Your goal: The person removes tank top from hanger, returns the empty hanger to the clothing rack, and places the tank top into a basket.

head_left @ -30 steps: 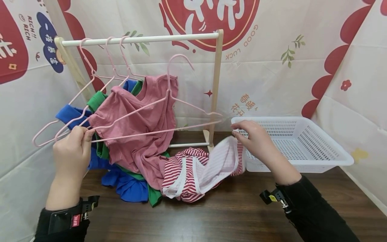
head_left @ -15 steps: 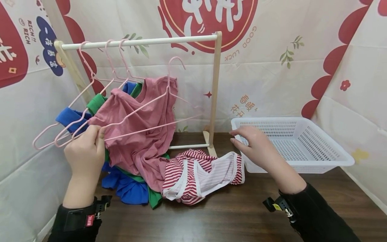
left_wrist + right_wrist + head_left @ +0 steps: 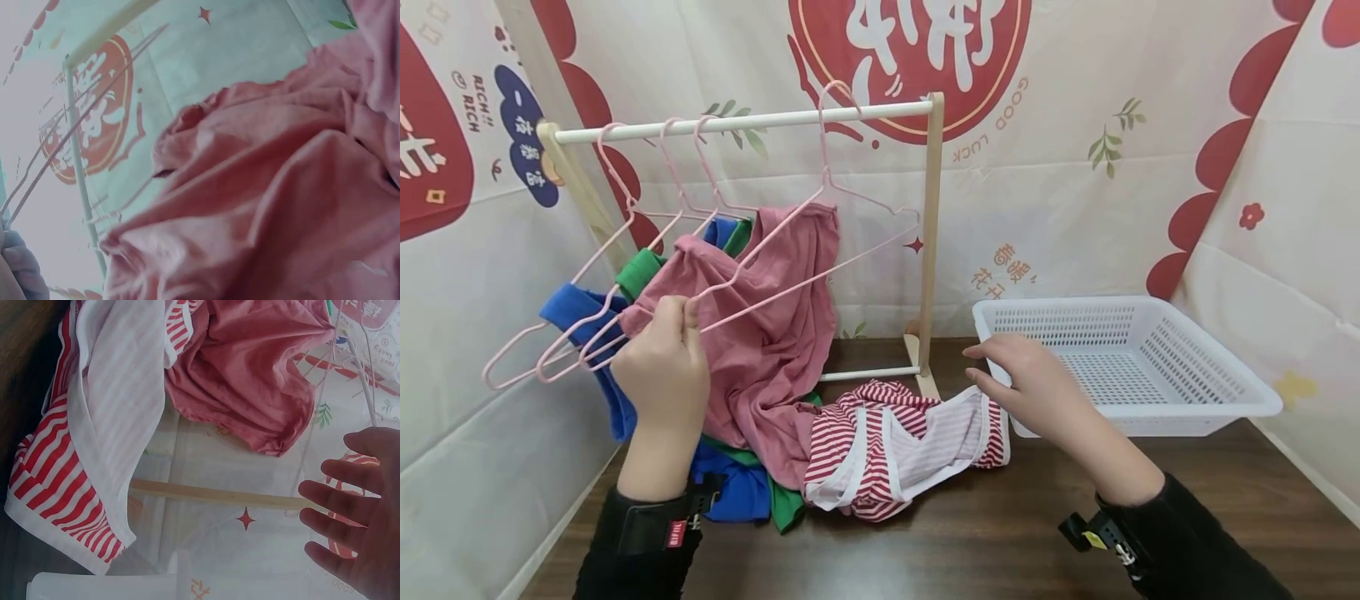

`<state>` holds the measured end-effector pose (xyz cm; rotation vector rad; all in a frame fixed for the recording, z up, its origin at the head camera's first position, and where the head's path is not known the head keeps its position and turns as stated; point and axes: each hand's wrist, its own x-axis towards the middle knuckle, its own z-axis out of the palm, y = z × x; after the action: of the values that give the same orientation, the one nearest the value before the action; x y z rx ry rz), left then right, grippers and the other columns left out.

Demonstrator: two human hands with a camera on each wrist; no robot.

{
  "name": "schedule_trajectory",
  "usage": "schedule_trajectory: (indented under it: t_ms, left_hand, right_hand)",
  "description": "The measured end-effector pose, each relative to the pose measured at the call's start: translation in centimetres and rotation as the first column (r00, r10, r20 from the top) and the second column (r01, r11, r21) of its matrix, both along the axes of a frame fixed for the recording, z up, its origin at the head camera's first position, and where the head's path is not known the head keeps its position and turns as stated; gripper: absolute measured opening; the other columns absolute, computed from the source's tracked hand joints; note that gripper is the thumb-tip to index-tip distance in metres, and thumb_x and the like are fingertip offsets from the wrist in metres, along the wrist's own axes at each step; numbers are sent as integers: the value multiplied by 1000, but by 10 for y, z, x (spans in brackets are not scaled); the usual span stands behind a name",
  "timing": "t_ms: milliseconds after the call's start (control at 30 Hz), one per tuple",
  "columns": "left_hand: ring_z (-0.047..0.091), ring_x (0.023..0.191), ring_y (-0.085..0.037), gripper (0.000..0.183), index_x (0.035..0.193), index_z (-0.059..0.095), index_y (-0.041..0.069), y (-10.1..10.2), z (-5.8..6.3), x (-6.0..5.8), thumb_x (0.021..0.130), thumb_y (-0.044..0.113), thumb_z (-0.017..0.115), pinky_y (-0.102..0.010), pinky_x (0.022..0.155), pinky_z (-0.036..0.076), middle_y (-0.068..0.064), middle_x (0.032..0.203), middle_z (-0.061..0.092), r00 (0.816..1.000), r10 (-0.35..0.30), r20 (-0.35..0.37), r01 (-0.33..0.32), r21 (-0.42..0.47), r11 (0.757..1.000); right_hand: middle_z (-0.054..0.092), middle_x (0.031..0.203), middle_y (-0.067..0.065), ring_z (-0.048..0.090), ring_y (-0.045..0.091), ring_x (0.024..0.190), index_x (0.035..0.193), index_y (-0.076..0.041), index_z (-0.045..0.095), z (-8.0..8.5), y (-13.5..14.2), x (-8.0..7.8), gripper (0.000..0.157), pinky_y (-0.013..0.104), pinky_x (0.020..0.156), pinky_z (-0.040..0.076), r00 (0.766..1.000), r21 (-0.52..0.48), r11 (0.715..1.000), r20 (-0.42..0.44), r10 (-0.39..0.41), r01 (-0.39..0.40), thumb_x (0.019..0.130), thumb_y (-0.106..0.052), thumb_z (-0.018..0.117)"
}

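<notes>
My left hand (image 3: pixel 664 367) pinches the left end of a bare pink hanger (image 3: pixel 826 173). The hanger's hook is level with the white rod (image 3: pixel 760 122) of a small rack; whether it rests on the rod I cannot tell. Behind it, a pink sleeveless top (image 3: pixel 775 292) hangs at the front of several hangers, its lower part bunched on the table. A red-and-white striped garment (image 3: pixel 880 467) lies crumpled beside it. Holding nothing, my right hand (image 3: pixel 1033 379) hovers near that garment's right end, fingers spread in the right wrist view.
A white perforated basket (image 3: pixel 1247 375) stands at the right on the brown table (image 3: pixel 970 533). Blue clothing (image 3: pixel 733 492) and green clothing (image 3: pixel 784 504) hang behind the pink top and spill onto the table. The rack's wooden right post (image 3: pixel 933 250) stands left of the basket.
My left hand has moved right, and the hanger's hook has risen from below the rod to its height. The striped garment's raised right end has dropped beside my right hand.
</notes>
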<state>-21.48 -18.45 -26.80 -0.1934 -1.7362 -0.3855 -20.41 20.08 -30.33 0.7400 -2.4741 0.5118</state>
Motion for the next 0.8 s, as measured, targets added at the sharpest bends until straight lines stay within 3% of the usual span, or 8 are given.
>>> schedule_trajectory:
  t_ms: [200, 533, 800]
  left_hand:
    - [33, 36, -29, 34, 80, 50, -3, 19, 8, -7, 103, 22, 49, -34, 40, 20, -14, 50, 38, 998, 61, -6, -61, -46, 997]
    - [36, 35, -29, 33, 79, 49, -1, 41, 15, -23, 103, 20, 48, -35, 36, 22, -12, 48, 39, 998, 53, -37, -57, -127, 990]
    - [36, 34, -27, 35, 81, 49, -1, 49, 12, -30, 105, 24, 45, -35, 35, 26, -11, 47, 38, 997, 68, 29, -62, -169, 984]
  right_hand:
    - [69, 104, 7, 60, 27, 104, 110, -7, 70, -5, -2, -1, 22, 48, 90, 46, 1000, 14, 1000, -1, -1, 1, 92, -20, 68]
    - [68, 100, 5, 62, 27, 100, 106, -7, 71, -10, -5, -5, 22, 47, 88, 47, 999, 42, 999, -40, 19, -17, 90, -21, 69]
    - [68, 103, 6, 60, 27, 104, 107, -7, 70, -11, -7, -3, 23, 48, 90, 46, 1000, 54, 999, 3, 0, -1, 91, -22, 68]
